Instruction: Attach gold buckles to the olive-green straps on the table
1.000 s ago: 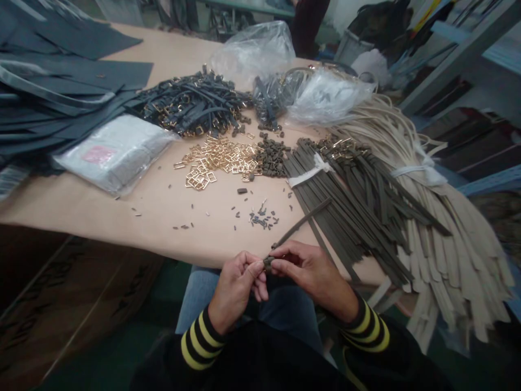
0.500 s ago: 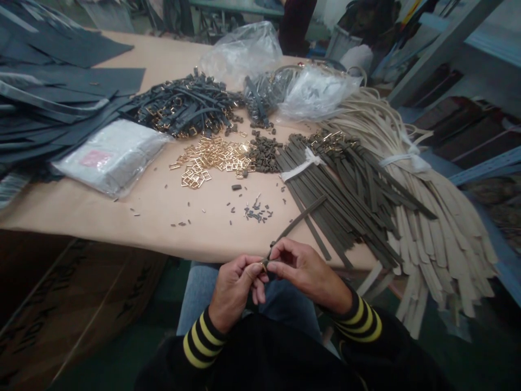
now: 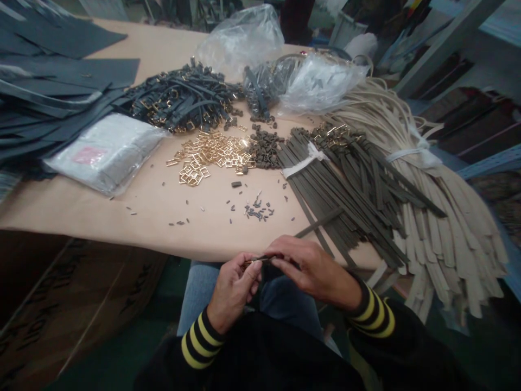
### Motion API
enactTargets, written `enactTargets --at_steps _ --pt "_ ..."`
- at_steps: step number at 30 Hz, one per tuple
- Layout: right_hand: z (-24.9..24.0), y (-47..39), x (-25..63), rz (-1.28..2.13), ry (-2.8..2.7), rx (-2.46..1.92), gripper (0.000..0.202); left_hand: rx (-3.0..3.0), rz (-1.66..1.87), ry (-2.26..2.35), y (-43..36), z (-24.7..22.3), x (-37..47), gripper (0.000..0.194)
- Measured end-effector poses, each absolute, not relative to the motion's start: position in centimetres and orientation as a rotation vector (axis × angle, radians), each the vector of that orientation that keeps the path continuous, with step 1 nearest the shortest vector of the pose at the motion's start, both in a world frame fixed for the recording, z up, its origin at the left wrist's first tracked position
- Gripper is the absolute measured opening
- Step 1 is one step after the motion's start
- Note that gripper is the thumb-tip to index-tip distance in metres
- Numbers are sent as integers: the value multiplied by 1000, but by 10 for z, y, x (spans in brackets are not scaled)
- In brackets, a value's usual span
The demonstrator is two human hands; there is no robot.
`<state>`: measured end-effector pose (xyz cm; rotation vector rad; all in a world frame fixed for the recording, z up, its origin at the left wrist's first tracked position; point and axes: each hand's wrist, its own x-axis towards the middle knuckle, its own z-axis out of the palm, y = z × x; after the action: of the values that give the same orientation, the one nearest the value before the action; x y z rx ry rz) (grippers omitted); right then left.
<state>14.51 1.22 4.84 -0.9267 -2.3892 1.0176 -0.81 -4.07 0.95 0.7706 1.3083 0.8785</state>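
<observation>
Over my lap at the table's front edge, my left hand (image 3: 232, 288) pinches the near end of a dark olive strap (image 3: 321, 221) between thumb and fingers. A glint of gold shows there, mostly hidden by the fingers. My right hand (image 3: 315, 269) is closed on the same strap close to the left fingertips. The strap's free length runs from behind the right hand up onto a bundle of olive straps (image 3: 329, 184). Beyond the hands lie small dark pieces (image 3: 257, 210), a heap of gold buckles (image 3: 215, 152) and a pile of olive loops (image 3: 265, 149).
Dark straps with buckles (image 3: 183, 100) are heaped at the back. A plastic-wrapped white packet (image 3: 108, 152) lies left, near dark sheets (image 3: 81, 73). Clear plastic bags (image 3: 244, 41) stand behind. Beige straps (image 3: 443, 228) hang over the table's right edge.
My right hand has shifted slightly right and flattened over the strap. The strap's free end has swung to the right. The gold buckle has become mostly hidden in my left fingers.
</observation>
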Motion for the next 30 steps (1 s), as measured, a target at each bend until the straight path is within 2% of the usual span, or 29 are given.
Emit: enactTargets --at_steps 3,5,8,10,15,17,22,30 --pt "62 23 155 692 -2489 -1008 25 779 863 1322 -40 13 -9 26" --pt "69 27 159 638 -2640 -1088 27 809 850 1300 -40 14 -10 26" --pt "75 26 160 886 -2891 -1200 15 900 823 1264 -43 14 -12 26" --pt "76 22 160 1103 -2930 -1222 19 958 801 1251 -45 14 -12 24" --pt "69 9 159 1625 -2613 -1198 19 1103 757 1293 -46 18 -8 16" --pt "65 5 159 1654 -2546 -1199 19 1174 745 1336 -47 19 -8 14" --pt "57 -2 155 1459 -2526 -1266 16 1326 715 1394 -48 21 -9 11" --pt "48 -2 155 1578 -2361 -1282 23 1278 746 1361 -48 24 -6 13"
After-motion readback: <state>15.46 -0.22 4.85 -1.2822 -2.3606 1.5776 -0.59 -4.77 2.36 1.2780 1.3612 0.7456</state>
